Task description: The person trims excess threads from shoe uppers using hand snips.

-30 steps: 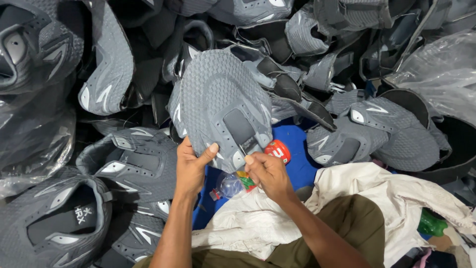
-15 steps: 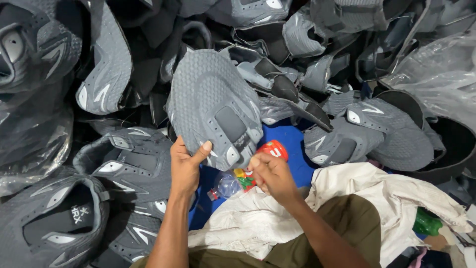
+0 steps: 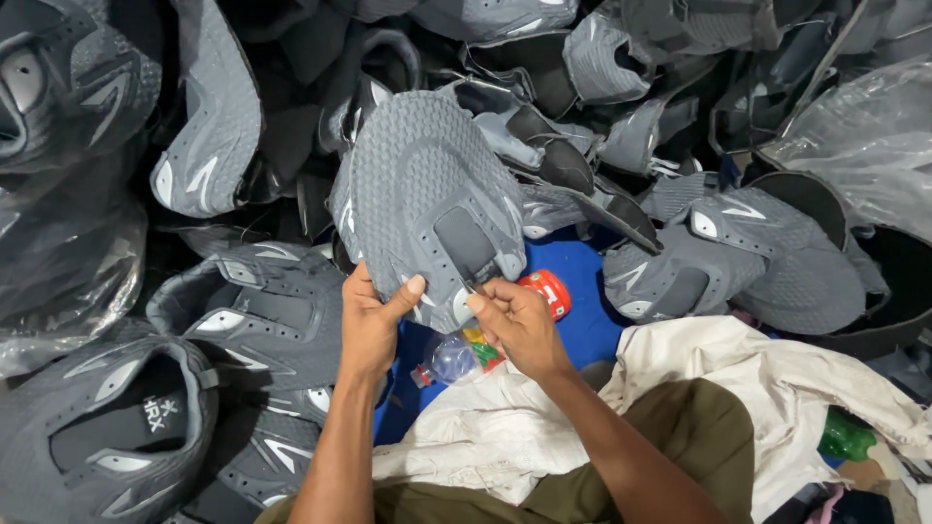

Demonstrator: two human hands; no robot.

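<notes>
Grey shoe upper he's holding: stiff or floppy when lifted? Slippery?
The grey shoe upper probably flops: it curves between the left hand and right hand, and others in the pile lie bent. Likely light. Its ribbed texture suggests decent grip.

A blue surface [image 3: 582, 320] shows only as a small bare patch, hemmed in on nearly every side by heaped grey shoe uppers [image 3: 748, 262]. On the blue lie a red-capped container [image 3: 546, 291] and, just beside it, a clear plastic bottle [image 3: 451, 357] on its side. A crumpled off-white cloth [image 3: 796, 388] spreads over the near edge. Clear plastic bags [image 3: 58, 281] of more uppers are banked at the far left and right.
</notes>
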